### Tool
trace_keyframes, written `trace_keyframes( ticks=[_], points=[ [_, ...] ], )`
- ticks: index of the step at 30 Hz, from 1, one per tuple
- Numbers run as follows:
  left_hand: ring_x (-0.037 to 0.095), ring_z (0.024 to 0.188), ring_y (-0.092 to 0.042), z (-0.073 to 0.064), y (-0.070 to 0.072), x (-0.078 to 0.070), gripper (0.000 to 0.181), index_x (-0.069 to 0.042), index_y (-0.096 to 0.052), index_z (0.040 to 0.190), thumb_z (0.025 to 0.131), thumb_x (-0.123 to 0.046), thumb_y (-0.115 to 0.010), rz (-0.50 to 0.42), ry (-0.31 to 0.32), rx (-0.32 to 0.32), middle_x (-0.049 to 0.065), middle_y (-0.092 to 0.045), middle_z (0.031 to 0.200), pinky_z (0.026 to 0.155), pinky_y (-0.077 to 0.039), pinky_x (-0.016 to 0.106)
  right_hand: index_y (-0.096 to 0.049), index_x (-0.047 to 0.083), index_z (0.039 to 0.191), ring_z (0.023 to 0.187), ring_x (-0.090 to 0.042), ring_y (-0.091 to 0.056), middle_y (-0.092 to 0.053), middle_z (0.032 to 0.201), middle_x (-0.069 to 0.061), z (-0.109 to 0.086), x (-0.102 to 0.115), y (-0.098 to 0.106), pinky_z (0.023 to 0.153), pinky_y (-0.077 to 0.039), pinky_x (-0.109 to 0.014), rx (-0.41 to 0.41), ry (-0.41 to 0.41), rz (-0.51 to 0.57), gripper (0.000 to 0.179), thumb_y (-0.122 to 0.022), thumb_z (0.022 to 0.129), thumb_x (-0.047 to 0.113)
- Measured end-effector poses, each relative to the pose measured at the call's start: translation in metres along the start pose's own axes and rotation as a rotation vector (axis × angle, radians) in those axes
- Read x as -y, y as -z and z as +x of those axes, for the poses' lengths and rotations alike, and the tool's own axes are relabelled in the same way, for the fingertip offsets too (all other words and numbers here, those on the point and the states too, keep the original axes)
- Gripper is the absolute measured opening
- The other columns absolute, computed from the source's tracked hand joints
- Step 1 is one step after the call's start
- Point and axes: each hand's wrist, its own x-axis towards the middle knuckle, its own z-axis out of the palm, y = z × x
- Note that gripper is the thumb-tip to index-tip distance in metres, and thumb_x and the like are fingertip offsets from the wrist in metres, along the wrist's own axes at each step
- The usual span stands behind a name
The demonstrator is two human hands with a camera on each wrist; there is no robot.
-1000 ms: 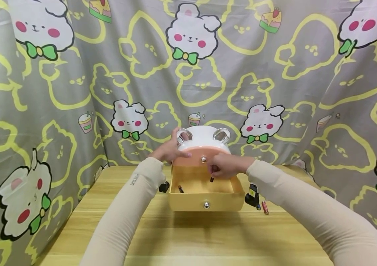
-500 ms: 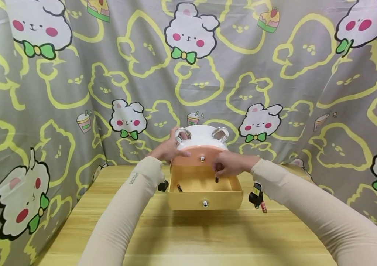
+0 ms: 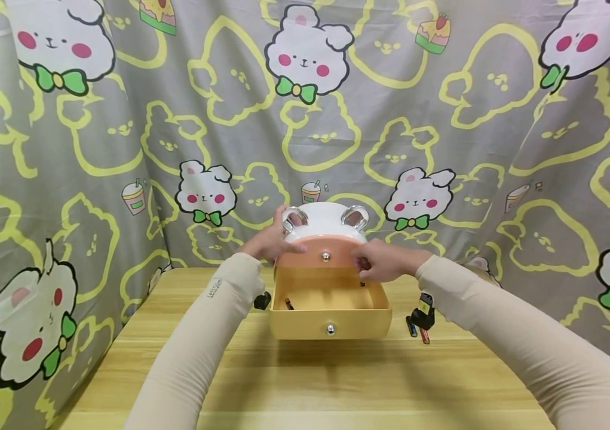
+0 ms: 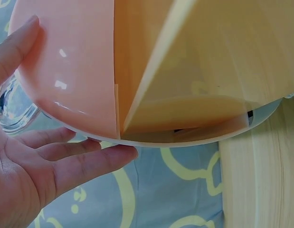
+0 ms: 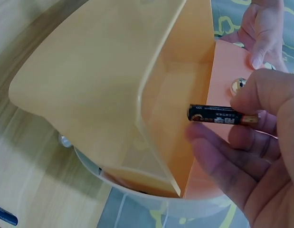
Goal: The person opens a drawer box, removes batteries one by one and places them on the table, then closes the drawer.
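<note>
A small white storage box (image 3: 319,218) with silver ear loops has a pink upper drawer (image 3: 310,245) and a pulled-out yellow lower drawer (image 3: 305,325). My left hand (image 3: 269,240) rests at its left side. In the left wrist view, the thumb (image 4: 18,45) lies on the pink front and straight fingers (image 4: 90,166) touch the curved edge. My right hand (image 3: 382,261) pinches a black and copper battery (image 5: 215,114) between thumb and fingertips, over the right part of the yellow drawer. Another dark battery (image 3: 290,304) lies at the left inside that drawer.
On the wooden table (image 3: 283,388), right of the yellow drawer, lie a blue battery (image 3: 411,326) and a red battery (image 3: 425,337). The right wrist's black camera (image 3: 423,312) hangs close over them. A patterned curtain (image 3: 261,137) surrounds the table at the back and sides.
My right hand has moved right with the battery, from mid-drawer to near the drawer's right wall. The left hand stays at the box's left side.
</note>
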Motion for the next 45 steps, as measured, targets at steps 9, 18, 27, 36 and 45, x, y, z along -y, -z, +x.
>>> trace_keyframes(
  ticks=[9, 18, 27, 36, 45],
  points=[
    [0.040, 0.116, -0.047, 0.000, 0.000, -0.002, 0.117, -0.029, 0.009, 0.150, 0.078, -0.027, -0.084, -0.017, 0.020, -0.003, 0.033, -0.036, 0.138, 0.105, -0.034, 0.048, -0.060, 0.010, 0.079, 0.061, -0.010, -0.047, -0.052, 0.067, 0.006, -0.007, -0.006, 0.006, 0.057, -0.042, -0.027, -0.012, -0.002, 0.005, 0.006, -0.063, 0.076, 0.005],
    [0.039, 0.121, -0.043, 0.000, 0.001, -0.003, 0.117, -0.030, 0.009, 0.150, 0.078, -0.025, -0.083, -0.040, 0.035, -0.005, 0.031, -0.029, 0.144, 0.107, -0.033, 0.049, -0.065, 0.004, 0.092, 0.062, -0.010, -0.055, -0.059, 0.075, 0.004, -0.013, -0.010, 0.007, 0.058, -0.051, -0.027, -0.005, -0.048, 0.048, 0.012, -0.061, 0.080, 0.002],
    [0.039, 0.116, -0.046, 0.000, 0.001, -0.002, 0.116, -0.031, 0.009, 0.149, 0.079, -0.023, -0.083, -0.062, 0.027, 0.000, 0.033, -0.030, 0.142, 0.103, -0.037, 0.048, -0.063, 0.005, 0.094, 0.055, -0.009, -0.058, -0.061, 0.077, 0.000, -0.020, -0.016, 0.007, 0.054, -0.052, -0.026, -0.036, -0.078, 0.103, 0.018, -0.057, 0.079, -0.003],
    [0.039, 0.102, -0.054, 0.001, -0.001, 0.001, 0.117, -0.033, 0.009, 0.149, 0.077, -0.028, -0.084, -0.033, 0.025, 0.000, 0.034, -0.042, 0.127, 0.085, -0.049, 0.044, -0.060, 0.005, 0.093, 0.055, -0.010, -0.058, -0.059, 0.074, 0.001, -0.031, -0.024, 0.004, 0.052, -0.051, -0.027, -0.049, -0.095, 0.146, 0.015, -0.057, 0.081, -0.003],
    [0.040, 0.104, -0.054, -0.001, -0.002, 0.000, 0.117, -0.033, 0.009, 0.149, 0.078, -0.027, -0.083, -0.050, 0.038, 0.000, 0.032, -0.041, 0.130, 0.091, -0.047, 0.048, -0.055, 0.006, 0.091, 0.055, -0.013, -0.058, -0.058, 0.072, -0.002, -0.041, -0.036, -0.004, 0.050, -0.051, -0.029, -0.072, -0.102, 0.222, 0.016, -0.053, 0.081, -0.006]
  ],
)
